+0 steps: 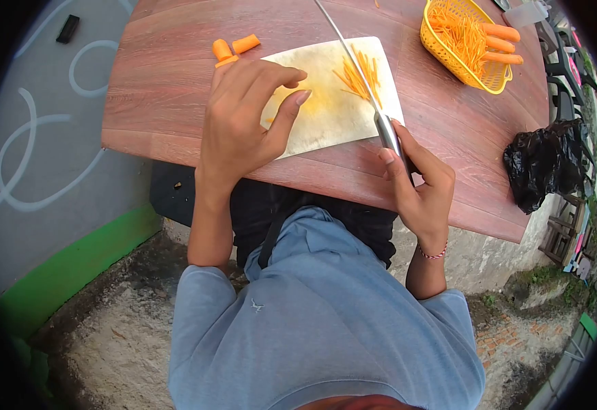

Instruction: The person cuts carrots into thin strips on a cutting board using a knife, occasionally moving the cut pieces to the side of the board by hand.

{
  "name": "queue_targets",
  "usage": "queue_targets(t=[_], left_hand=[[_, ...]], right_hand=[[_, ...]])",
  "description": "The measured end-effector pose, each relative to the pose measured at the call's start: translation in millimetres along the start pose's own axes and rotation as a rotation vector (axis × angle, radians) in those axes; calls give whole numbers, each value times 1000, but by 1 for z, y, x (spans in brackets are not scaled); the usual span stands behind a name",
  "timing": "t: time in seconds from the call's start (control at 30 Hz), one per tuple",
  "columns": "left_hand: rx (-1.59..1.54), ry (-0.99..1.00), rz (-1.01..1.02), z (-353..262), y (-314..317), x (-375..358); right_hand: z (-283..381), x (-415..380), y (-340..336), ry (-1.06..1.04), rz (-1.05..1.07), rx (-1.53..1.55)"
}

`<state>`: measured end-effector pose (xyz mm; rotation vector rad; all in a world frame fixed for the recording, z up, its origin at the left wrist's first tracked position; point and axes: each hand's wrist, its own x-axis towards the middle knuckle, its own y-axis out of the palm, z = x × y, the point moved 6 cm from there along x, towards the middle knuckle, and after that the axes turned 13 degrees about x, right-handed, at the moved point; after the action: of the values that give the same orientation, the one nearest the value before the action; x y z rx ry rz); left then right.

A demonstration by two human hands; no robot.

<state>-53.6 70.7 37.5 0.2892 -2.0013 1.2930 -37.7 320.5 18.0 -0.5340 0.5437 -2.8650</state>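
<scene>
Thin orange carrot strips (360,75) lie on the white cutting board (326,116) on the counter (169,89). Right hand (418,188), fingers clamped on the knife (363,75); left hand (244,123) hovers, fingers loosely apart.

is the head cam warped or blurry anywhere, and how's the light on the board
Head view: strong fisheye, black corners, and the reddish wooden table edge bows. Soft, even daylight on the white cutting board, no hard shadows or glare. Centre is sharp: the left hand, the right hand on the long steel knife. The yellow plastic basket near the rim looks stretched.
</scene>
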Motion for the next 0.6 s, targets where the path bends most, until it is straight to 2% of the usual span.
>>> queue_targets(t=[0.07, 0.17, 0.3, 0.37, 0.5, 0.6], left_hand=[[12, -109, 185, 10, -2, -17], [100, -181, 305, 17, 0, -45], [75, -202, 306, 23, 2, -57], [62, -121, 389, 21, 6, -53], [88, -81, 383, 17, 23, -43], [154, 33, 378, 12, 39, -37]], right_hand=[[-12, -4, 1, 277, 29, 146], [-14, -4, 8, 388, 116, 163], [-18, -7, 21, 353, 147, 184], [-18, -9, 25, 402, 165, 198], [-20, -9, 27, 406, 171, 206], [-22, -11, 26, 475, 166, 218]])
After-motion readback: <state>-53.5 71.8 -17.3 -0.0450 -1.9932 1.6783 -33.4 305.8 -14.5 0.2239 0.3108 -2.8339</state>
